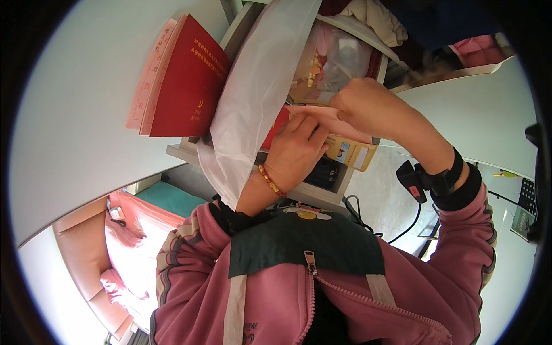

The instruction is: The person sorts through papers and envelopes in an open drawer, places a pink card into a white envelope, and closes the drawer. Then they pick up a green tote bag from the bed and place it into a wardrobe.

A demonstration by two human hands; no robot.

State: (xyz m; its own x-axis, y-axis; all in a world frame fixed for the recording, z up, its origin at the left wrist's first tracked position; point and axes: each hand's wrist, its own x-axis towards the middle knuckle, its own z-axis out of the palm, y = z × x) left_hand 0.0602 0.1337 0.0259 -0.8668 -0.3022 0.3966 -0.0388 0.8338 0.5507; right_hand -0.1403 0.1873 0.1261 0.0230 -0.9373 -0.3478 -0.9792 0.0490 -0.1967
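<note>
My left hand [297,144], with a beaded bracelet on its wrist, has its fingers bent over a folded pink paper [345,128] above an open drawer [332,194]. My right hand [366,105] is curled at the far right side of the same paper, its fingertips partly hidden. Beneath the paper shows a yellow printed booklet or sleeve [351,155] with a small picture on it. A red item [278,125] with gold marks lies beside my left fingers. A translucent white plastic bag [254,86] drapes over the drawer's left part.
Left of the bag a red folder [189,82] with gold writing stands partly open on its edge. Farther back in the drawer lies a clear plastic bag [349,56] with a gold ornament [315,71] near it. Folded clothes [375,21] fill a space behind. A cable [405,230] hangs at the right.
</note>
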